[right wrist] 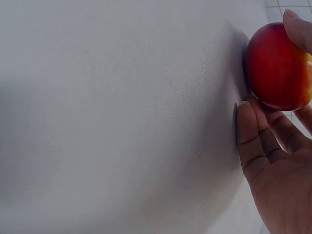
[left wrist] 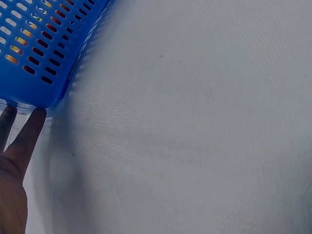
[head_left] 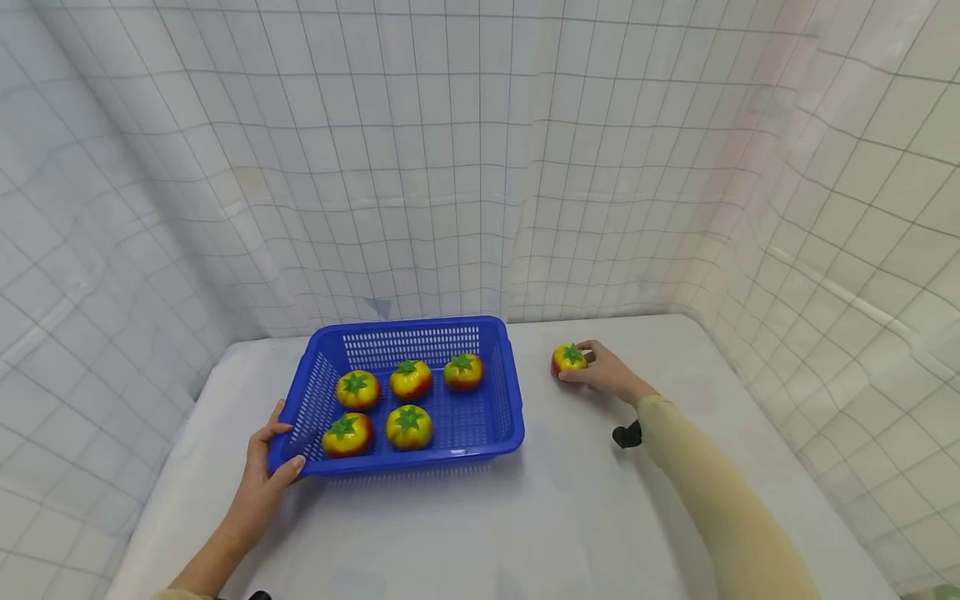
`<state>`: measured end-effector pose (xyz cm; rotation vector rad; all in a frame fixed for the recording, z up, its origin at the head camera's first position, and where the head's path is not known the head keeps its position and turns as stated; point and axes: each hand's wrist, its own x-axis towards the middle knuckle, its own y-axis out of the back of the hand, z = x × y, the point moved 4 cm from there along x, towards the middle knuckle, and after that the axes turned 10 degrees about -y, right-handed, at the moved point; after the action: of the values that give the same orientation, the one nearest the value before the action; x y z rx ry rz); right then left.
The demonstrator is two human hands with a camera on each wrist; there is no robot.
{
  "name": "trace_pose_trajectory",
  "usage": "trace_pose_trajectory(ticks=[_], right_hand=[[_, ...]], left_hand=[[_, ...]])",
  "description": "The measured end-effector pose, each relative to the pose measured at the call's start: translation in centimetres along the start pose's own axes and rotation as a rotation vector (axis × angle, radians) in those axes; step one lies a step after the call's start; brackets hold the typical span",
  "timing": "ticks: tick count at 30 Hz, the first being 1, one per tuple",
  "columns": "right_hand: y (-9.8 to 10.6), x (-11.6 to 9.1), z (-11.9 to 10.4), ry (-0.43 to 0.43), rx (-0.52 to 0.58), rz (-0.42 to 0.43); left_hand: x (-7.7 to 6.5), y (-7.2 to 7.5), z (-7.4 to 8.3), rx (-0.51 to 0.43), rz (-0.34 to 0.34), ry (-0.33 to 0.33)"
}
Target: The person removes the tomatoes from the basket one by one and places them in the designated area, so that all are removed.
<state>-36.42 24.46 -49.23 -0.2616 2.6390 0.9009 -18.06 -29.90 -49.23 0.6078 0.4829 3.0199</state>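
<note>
A blue plastic basket [head_left: 465,454] with slotted walls stands on the white table, holding several yellow-and-red tomatoes [head_left: 357,390] with green star-shaped tops. At its near left corner my left hand [head_left: 262,467] grips the rim, the thumb on the front edge and the fingers along the left side. In the left wrist view, fingertips [left wrist: 36,117] touch the corner of the basket [left wrist: 53,73]. Right of the basket, my right hand [head_left: 606,372] holds another tomato [head_left: 567,359] between thumb and fingers. The right wrist view shows this tomato's red side [right wrist: 273,68] close to the tabletop.
The white tabletop [head_left: 480,533] extends in front of the basket and to both sides. White grid-patterned curtains [head_left: 420,167] enclose the table at the back, left and right. A small black object [head_left: 627,435] is by the right wrist.
</note>
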Motion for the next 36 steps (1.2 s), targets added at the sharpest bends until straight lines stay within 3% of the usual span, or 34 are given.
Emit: trace_pose_trajectory(ticks=[9, 36], right_hand=[[-0.38, 0.22, -0.20, 0.006, -0.021, 0.004], [-0.30, 0.27, 0.09, -0.002, -0.080, 0.004]], left_hand=[[-0.08, 0.25, -0.06, -0.004, -0.007, 0.032], [0.06, 0.05, -0.30, -0.036, 0.009, 0.007]])
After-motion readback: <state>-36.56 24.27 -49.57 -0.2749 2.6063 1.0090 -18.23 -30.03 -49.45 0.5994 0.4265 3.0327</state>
